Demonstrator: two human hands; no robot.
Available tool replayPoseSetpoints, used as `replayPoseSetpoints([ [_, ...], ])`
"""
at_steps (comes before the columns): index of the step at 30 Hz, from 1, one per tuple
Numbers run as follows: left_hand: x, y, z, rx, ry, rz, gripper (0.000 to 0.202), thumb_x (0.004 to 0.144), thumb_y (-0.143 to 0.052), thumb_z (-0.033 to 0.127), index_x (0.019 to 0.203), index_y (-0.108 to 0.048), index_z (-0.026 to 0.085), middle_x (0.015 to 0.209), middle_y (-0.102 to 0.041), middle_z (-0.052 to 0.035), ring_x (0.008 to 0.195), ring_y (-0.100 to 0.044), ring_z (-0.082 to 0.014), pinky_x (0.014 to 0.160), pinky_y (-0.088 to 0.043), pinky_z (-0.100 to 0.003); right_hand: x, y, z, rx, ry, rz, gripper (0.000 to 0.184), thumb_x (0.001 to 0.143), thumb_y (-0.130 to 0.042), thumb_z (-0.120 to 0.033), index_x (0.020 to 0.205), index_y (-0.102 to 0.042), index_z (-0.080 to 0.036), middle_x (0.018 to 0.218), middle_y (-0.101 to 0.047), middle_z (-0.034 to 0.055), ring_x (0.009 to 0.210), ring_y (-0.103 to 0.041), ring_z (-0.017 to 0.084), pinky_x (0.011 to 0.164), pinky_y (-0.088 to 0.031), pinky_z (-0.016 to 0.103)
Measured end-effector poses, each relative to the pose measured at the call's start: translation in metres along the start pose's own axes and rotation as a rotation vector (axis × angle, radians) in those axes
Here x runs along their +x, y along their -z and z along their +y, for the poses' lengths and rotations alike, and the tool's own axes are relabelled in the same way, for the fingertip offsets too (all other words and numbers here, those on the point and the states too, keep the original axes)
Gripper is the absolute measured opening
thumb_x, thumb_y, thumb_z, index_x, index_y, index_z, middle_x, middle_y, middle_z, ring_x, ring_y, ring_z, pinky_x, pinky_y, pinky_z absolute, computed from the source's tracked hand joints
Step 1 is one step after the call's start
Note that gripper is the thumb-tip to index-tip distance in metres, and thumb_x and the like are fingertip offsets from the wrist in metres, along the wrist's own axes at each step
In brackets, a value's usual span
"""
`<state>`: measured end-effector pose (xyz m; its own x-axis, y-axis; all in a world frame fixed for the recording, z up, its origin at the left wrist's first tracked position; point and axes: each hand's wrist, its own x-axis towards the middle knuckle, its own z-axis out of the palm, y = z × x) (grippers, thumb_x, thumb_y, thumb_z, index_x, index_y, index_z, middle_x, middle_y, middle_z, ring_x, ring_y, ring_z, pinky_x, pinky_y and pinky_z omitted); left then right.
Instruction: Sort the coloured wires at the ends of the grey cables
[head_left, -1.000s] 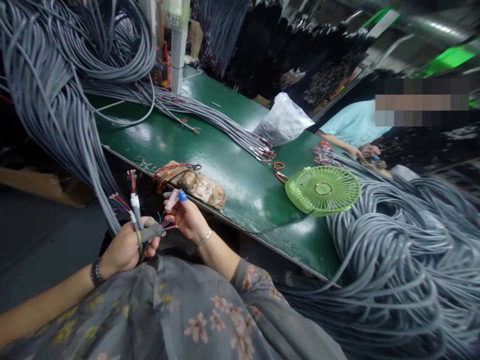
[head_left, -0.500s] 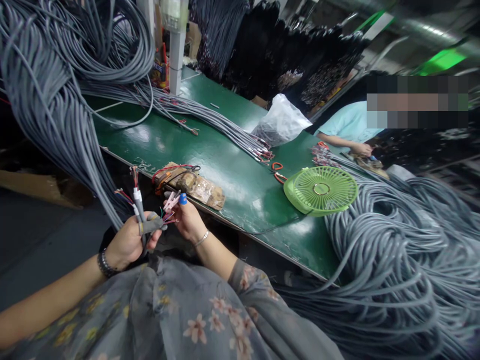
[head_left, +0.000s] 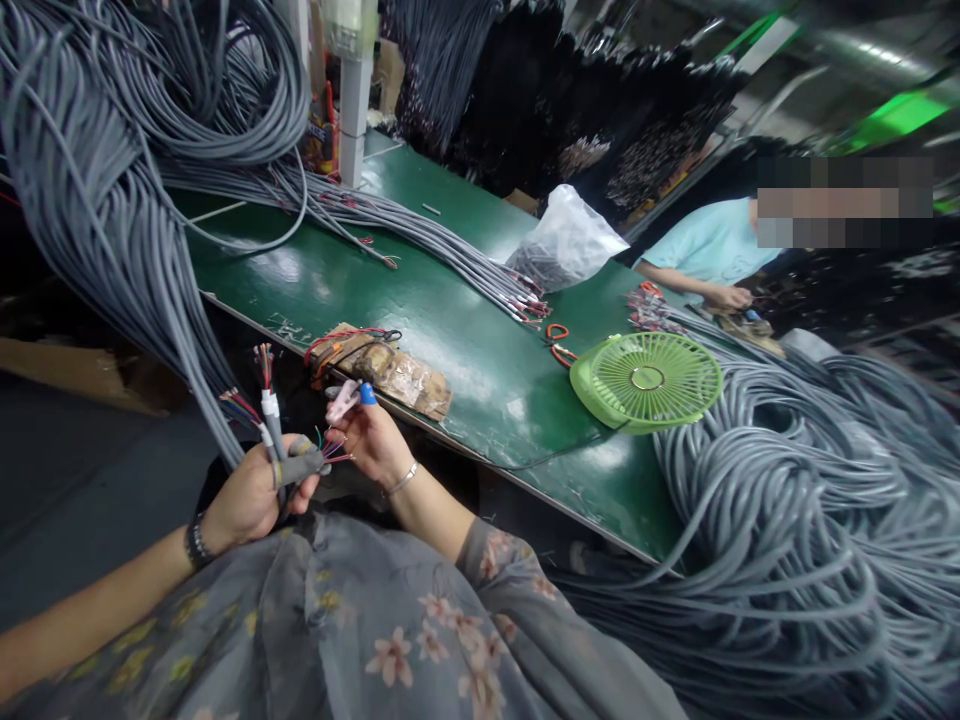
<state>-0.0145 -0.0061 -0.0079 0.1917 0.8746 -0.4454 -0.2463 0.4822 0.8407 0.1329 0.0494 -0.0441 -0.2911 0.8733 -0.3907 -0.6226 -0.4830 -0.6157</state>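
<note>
Grey cables [head_left: 275, 425] in left hand [head_left: 251, 492], bared wires [head_left: 334, 450] beside right hand [head_left: 379, 442].

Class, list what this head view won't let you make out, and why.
In the head view:
Gripped cables: held stretch hidden by the left hand.
Loose wires: too small to count.
Plastic bag: contents blurred by cloudy plastic.
Cable heap: cut off by the right edge.

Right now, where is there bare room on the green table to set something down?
Bare tabletop shows between the taped block and the green fan, and behind the cable row, left of the plastic bag. Coiled cables crowd the fan's right side.
</note>
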Motion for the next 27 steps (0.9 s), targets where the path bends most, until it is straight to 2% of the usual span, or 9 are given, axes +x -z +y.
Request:
replayPoseSetpoints([
  [5,-0.003,-0.002,0.005,-0.03,-0.015,0.062,0.047,0.042,-0.098,0.048,0.054,-0.064,0.018,0.042,-0.058,0.0024,0.036,-0.045,-0.0078,0.035,-0.033,-0.019,-0.002,0.002,0.002,-0.025,0.05,-0.004,0.04,0.086,-0.083,-0.055,0.078,-0.07,-0.018,0.067,-0.068,-0.0005,0.058,-0.059,0.011,0.056,-0.054,0.021],
  [10,0.001,-0.008,0.011,-0.054,-0.022,0.077,0.044,0.04,-0.097,0.045,0.05,-0.063,0.018,0.041,-0.056,0.0025,0.035,-0.043,-0.0067,0.035,-0.032,-0.019,0.002,0.006,0.004,-0.045,0.071,-0.046,0.041,0.089,-0.079,-0.058,0.084,-0.072,-0.017,0.071,-0.069,0.0006,0.062,-0.06,0.012,0.059,-0.055,0.023],
  [17,0.004,-0.008,0.008,-0.048,-0.031,0.074,0.042,0.042,-0.095,0.045,0.052,-0.064,0.018,0.041,-0.056,0.0033,0.036,-0.045,-0.0073,0.036,-0.033,-0.019,0.01,0.006,0.002,-0.019,-0.025,-0.09,0.043,0.09,-0.076,-0.061,0.088,-0.072,-0.018,0.076,-0.073,0.0012,0.065,-0.062,0.013,0.061,-0.053,0.025],
  [22,0.007,-0.007,0.006,-0.043,-0.027,0.091,0.04,0.043,-0.094,0.043,0.051,-0.063,0.019,0.041,-0.057,0.0031,0.035,-0.044,-0.0072,0.036,-0.033,-0.02,0.017,0.007,0.007,0.017,0.001,-0.051,0.041,0.088,-0.079,-0.059,0.087,-0.072,-0.018,0.071,-0.069,0.0,0.065,-0.061,0.013,0.062,-0.052,0.023],
  [27,0.007,-0.007,0.003,-0.037,-0.014,0.095,0.041,0.043,-0.094,0.044,0.051,-0.062,0.019,0.04,-0.057,0.0031,0.035,-0.046,-0.0078,0.037,-0.033,-0.02,0.015,0.007,0.008,-0.011,-0.012,-0.067,0.048,0.09,-0.073,-0.067,0.089,-0.071,-0.019,0.074,-0.069,0.0013,0.067,-0.061,0.014,0.06,-0.051,0.023],
])
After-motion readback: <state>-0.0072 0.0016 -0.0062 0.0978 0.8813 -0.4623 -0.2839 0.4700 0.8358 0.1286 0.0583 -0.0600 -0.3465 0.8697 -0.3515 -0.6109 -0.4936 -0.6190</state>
